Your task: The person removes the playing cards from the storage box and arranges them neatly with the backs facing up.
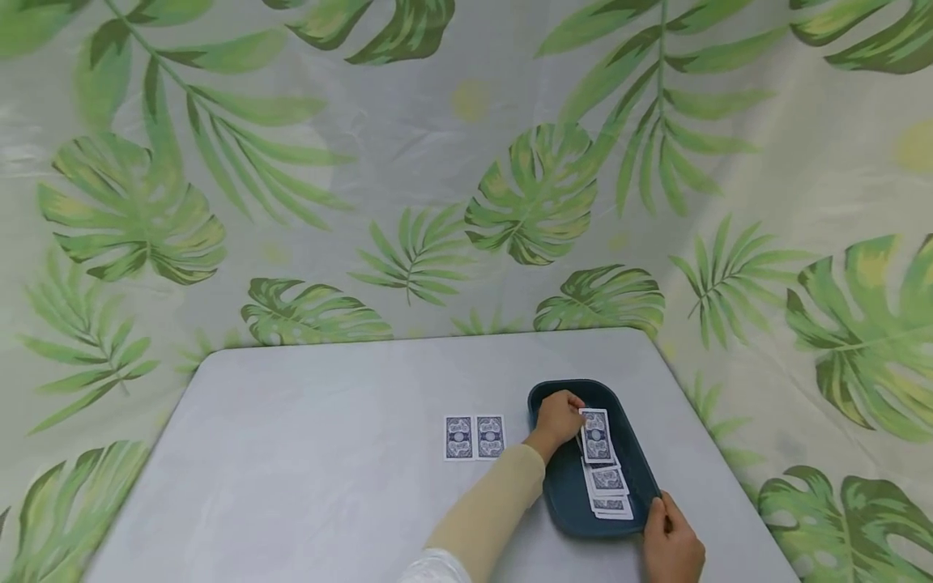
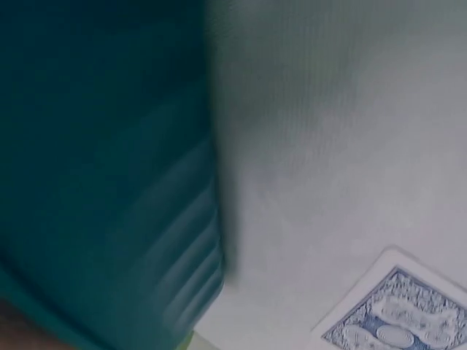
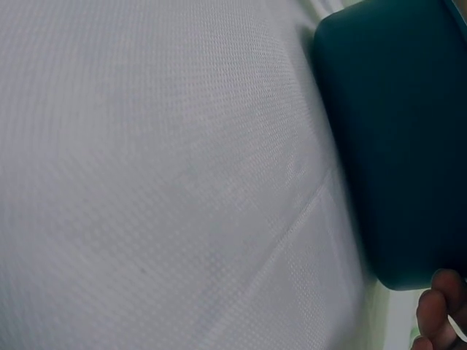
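My left hand [image 1: 560, 417] reaches over the dark blue-green tray [image 1: 555, 504] and pinches a playing card [image 1: 596, 437] at its upper left edge. The card shows its blue patterned back. Below it, more face-down cards [image 1: 608, 481] lie overlapping in a column on the tray floor. My right hand [image 1: 672, 541] grips the tray's near right corner, thumb on the rim. In the right wrist view its fingers [image 3: 433, 313] show at the end of the tray. The left wrist view has the tray's outer wall [image 2: 182, 240] close up, with the pinching fingers out of sight.
Two face-down cards, a left one [image 1: 459, 438] and a right one [image 1: 491, 438], lie side by side left of the tray. A white cloth covers the table [image 1: 291, 470]. Behind it hangs a leaf-print curtain [image 1: 408, 162].
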A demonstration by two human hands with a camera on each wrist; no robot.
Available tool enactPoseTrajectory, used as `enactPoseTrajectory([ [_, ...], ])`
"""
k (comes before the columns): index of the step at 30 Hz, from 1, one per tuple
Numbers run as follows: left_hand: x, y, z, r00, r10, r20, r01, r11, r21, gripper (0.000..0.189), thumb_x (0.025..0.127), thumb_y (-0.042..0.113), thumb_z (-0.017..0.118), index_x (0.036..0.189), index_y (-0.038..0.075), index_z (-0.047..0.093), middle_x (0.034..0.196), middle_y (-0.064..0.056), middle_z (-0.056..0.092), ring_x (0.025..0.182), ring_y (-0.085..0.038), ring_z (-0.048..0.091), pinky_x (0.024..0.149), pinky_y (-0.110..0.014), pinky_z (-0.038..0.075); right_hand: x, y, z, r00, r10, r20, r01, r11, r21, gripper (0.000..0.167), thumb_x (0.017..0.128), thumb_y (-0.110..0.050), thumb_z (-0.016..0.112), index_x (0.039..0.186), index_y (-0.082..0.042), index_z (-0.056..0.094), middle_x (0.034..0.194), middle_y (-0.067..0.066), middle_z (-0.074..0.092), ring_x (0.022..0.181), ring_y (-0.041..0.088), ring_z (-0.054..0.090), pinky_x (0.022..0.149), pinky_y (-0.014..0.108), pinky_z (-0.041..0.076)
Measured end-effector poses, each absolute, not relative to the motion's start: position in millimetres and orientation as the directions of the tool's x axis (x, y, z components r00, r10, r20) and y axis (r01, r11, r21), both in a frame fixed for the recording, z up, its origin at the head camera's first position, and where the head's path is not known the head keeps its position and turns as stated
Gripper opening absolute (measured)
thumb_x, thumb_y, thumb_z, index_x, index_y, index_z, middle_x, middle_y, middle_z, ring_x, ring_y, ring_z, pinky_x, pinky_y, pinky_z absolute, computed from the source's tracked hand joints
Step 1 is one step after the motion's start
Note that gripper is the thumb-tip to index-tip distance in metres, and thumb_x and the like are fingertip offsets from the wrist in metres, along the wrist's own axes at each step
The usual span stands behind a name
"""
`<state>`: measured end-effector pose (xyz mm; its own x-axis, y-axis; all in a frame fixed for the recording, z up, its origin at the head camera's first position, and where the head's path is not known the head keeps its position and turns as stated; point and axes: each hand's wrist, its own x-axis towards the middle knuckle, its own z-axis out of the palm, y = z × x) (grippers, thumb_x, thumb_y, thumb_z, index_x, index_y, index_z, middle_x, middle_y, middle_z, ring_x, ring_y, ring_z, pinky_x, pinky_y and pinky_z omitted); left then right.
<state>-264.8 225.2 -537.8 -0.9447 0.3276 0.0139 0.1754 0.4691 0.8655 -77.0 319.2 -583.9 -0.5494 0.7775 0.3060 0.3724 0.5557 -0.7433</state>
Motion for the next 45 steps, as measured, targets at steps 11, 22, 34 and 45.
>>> enactPoseTrajectory([
  [11,-271,200,-517,-0.944,0.327,0.054,0.136,0.236,0.962,0.011,0.082,0.001,0.074,0.093,0.005,0.075,0.075,0.005,0.065,0.068,-0.002,0.056,0.065,-0.019,0.048,-77,319,-581,-0.564,0.796,0.220,0.433,0.512,-0.742,0.036,0.100,-0.020,0.048,0.121,0.006,0.061,0.109,0.031,0.062,0.098,0.052,0.059,0.083,0.060,0.044],
  [22,-275,165,-507,-0.953,0.297,0.062,0.111,0.150,0.982,0.017,0.086,0.003,0.071,0.103,0.005,0.076,0.088,-0.001,0.071,0.078,-0.005,0.062,0.065,-0.020,0.050,-80,317,-578,-0.553,0.812,0.185,0.450,0.479,-0.754,0.038,0.101,-0.021,0.046,0.123,0.007,0.060,0.110,0.033,0.061,0.098,0.051,0.059,0.085,0.060,0.043],
  [34,-287,113,-518,-0.970,0.241,0.006,0.023,0.069,0.997,0.023,0.089,0.002,0.067,0.111,0.000,0.072,0.091,-0.005,0.069,0.081,-0.011,0.064,0.072,-0.027,0.054,-79,317,-580,-0.562,0.804,0.195,0.429,0.485,-0.762,0.038,0.100,-0.021,0.046,0.123,0.005,0.061,0.108,0.032,0.062,0.097,0.052,0.059,0.084,0.059,0.042],
  [45,-301,61,-528,-0.985,0.172,0.004,0.025,0.122,0.992,0.024,0.090,0.001,0.066,0.113,-0.002,0.070,0.092,-0.009,0.069,0.082,-0.014,0.064,0.073,-0.027,0.054,-81,318,-580,-0.576,0.804,0.145,0.455,0.463,-0.761,0.040,0.101,-0.023,0.044,0.125,0.005,0.059,0.110,0.033,0.061,0.097,0.051,0.057,0.085,0.059,0.041],
])
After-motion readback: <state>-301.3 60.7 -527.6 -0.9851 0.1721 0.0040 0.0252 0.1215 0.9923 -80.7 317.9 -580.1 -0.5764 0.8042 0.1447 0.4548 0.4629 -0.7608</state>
